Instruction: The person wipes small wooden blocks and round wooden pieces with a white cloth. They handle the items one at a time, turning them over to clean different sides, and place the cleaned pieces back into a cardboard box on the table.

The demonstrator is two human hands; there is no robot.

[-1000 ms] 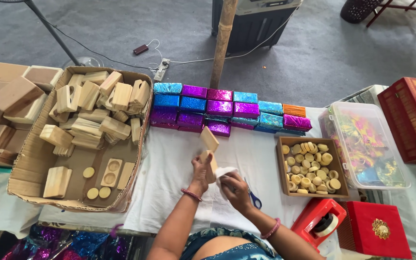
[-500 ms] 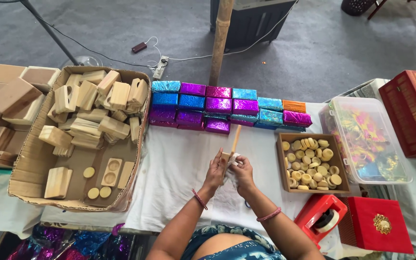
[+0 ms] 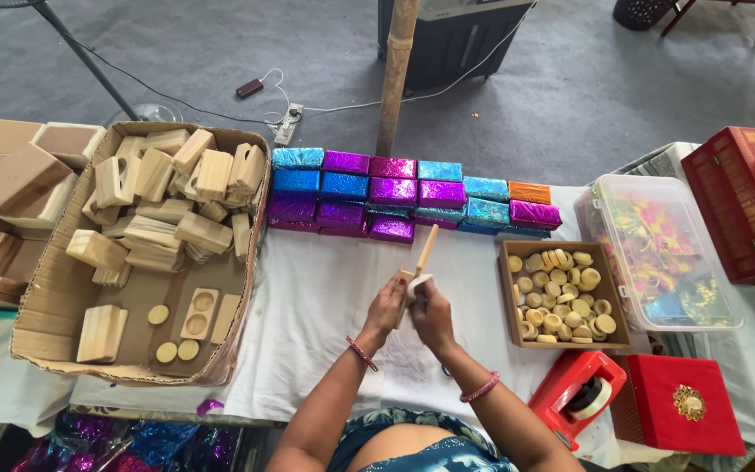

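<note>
Wooden block [image 3: 425, 251], a thin pale slab seen edge-on, stands tilted above the white tablecloth [image 3: 325, 297], pinched at its lower end between both hands just in front of the rows of foil-wrapped boxes [image 3: 395, 194]. The left hand [image 3: 386, 306] curls its fingers around the slab's bottom, and the right hand [image 3: 430, 310] closes against it from the other side, pressing a small white scrap [image 3: 419, 284] to the wood; what the scrap is cannot be told.

Measured from those wrapped boxes: to their left, touching the cloth's edge, lies a large cardboard carton [image 3: 54, 323] heaped with bare wooden blocks [image 3: 172, 197] and a few loose round discs. To their right and nearer the person sits a small cardboard tray [image 3: 507, 297] full of round wooden discs [image 3: 561, 297], then a clear plastic tub [image 3: 657, 253] of bright foil. A red tape dispenser [image 3: 574, 393] and a red box [image 3: 688, 406] lie nearest the person on that side.

Judging by the piles, a fair batch is already wrapped, while many more blocks wait bare; the one in hand shows no foil yet.
</note>
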